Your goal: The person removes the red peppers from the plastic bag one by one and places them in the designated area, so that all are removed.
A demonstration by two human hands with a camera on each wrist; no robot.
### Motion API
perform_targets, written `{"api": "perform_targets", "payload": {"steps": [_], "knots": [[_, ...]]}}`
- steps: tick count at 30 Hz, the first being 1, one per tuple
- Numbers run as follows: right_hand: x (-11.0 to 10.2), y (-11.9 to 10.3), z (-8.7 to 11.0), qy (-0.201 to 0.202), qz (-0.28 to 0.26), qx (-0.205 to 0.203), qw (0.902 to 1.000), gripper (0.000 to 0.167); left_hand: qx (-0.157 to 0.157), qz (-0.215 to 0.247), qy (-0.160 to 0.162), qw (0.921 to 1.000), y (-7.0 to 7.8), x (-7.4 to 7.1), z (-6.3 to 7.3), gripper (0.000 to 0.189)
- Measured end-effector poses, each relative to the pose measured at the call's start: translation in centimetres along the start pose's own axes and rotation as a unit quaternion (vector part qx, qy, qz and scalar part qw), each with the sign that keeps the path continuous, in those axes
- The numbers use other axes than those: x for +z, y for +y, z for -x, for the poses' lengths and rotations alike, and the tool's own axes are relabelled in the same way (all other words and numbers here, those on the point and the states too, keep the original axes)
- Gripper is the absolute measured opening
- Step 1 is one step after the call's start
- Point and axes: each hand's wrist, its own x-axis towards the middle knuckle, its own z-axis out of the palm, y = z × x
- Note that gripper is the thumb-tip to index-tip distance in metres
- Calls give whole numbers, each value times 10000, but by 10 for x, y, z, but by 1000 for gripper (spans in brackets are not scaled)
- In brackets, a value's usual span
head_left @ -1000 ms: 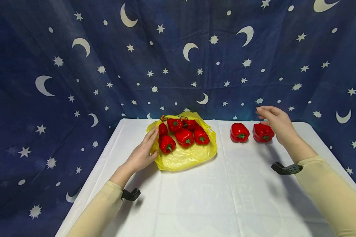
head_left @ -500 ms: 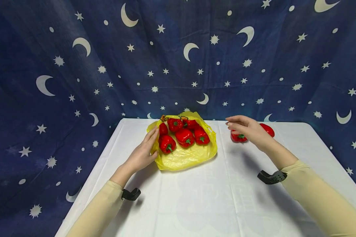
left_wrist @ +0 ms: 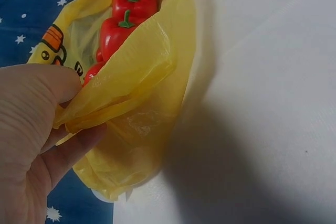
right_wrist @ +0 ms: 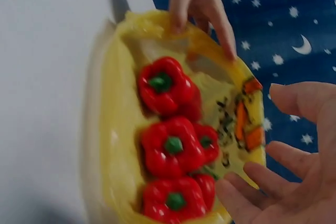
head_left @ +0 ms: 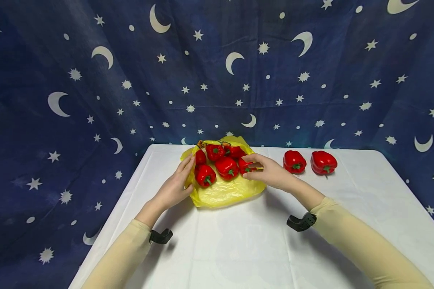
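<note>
The left hand's (head_left: 175, 184) grip is narrow: thumb and fingers pinch the gathered rim of a yellow plastic bag (head_left: 226, 196). The right hand's (head_left: 269, 172) grip is wide, fingers spread with nothing between them, over the right side of the bag; the head view does not settle whether it touches the bag or the pepper behind it.

The bag lies on its side at the far part of the worktop (head_left: 238, 249), its mouth towards the person. 6 red bell peppers (head_left: 205, 175) with green stems can be counted in it, bunched towards the back. 2 more stand outside on the worktop, to the right of the right hand: a nearer pepper (head_left: 294, 161) and a farther pepper (head_left: 324, 162), just beside each other.

From here, the thin film could sag over the peppers if the left pinch loosened, or tear if it were pulled hard. A knock from the right hand could set a rounded pepper rolling towards the mouth.

An orange and black cartoon print (left_wrist: 52, 43) with an eye shows on the bag; the dark marks near it are too blurred to read. No brand is legible. Behind the worktop hangs a dark blue curtain (head_left: 126, 60) of moons and stars.
</note>
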Motion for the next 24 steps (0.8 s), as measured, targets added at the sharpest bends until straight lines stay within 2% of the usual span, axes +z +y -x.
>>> {"api": "perform_targets", "payload": {"steps": [7, 13, 18, 24], "knots": [[27, 2, -15, -43, 150, -328, 9993, 73, -1, 3, 25, 10000, 3, -1, 1, 94], [51, -4, -32, -28, 387, -272, 9989, 75, 6, -29, 29, 10000, 1, -2, 1, 94], [70, -18, -51, 34, 667, -341, 9972, 78, -23, -97, 8, 10000, 1, -4, 0, 93], [82, -30, -76, 6, 540, -41, 9985, 74, -66, -73, -42, 9999, 2, -6, -1, 93]]}}
